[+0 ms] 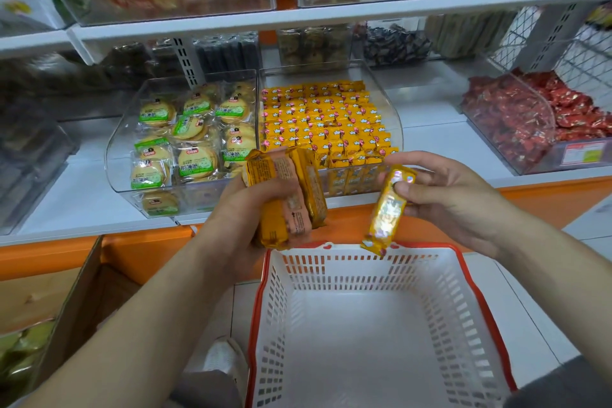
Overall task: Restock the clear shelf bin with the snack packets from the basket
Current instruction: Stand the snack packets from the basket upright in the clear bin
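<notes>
Yellow snack packets (281, 169): bundle in left hand (245, 219) (one in right hand (453, 195))

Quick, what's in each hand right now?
Left hand: holds a bundle of yellow packets.
Right hand: pinches a single yellow packet.

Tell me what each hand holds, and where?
The left hand grips a bundle of yellow snack packets round the middle. The right hand pinches a single yellow packet near its top end.
</notes>
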The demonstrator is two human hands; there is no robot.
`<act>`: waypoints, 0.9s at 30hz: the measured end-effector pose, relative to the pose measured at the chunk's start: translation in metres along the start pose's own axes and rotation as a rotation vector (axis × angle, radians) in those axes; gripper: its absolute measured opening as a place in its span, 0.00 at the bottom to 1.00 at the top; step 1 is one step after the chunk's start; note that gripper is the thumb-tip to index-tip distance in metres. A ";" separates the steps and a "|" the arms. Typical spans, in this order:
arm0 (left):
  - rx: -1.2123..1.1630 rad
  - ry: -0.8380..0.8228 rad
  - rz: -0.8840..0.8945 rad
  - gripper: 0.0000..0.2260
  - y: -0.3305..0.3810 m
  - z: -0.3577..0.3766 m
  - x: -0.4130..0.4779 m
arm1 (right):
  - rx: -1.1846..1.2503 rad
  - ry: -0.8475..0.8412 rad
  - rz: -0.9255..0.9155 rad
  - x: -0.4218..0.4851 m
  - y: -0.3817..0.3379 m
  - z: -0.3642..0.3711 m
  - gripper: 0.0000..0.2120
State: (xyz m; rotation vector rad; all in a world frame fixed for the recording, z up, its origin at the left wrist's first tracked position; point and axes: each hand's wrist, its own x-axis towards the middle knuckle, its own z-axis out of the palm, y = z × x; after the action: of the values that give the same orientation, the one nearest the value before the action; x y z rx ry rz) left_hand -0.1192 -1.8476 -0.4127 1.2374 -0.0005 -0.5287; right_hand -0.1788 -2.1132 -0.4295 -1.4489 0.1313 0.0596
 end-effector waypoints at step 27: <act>0.028 0.136 0.079 0.13 0.016 -0.027 0.012 | -1.339 0.028 -0.402 0.127 -0.002 0.054 0.20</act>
State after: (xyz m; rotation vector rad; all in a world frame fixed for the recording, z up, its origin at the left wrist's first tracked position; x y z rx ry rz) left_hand -0.0949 -1.8248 -0.4112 1.2938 0.0579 -0.3758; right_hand -0.0500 -2.0652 -0.4375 -2.7829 -0.2386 -0.2528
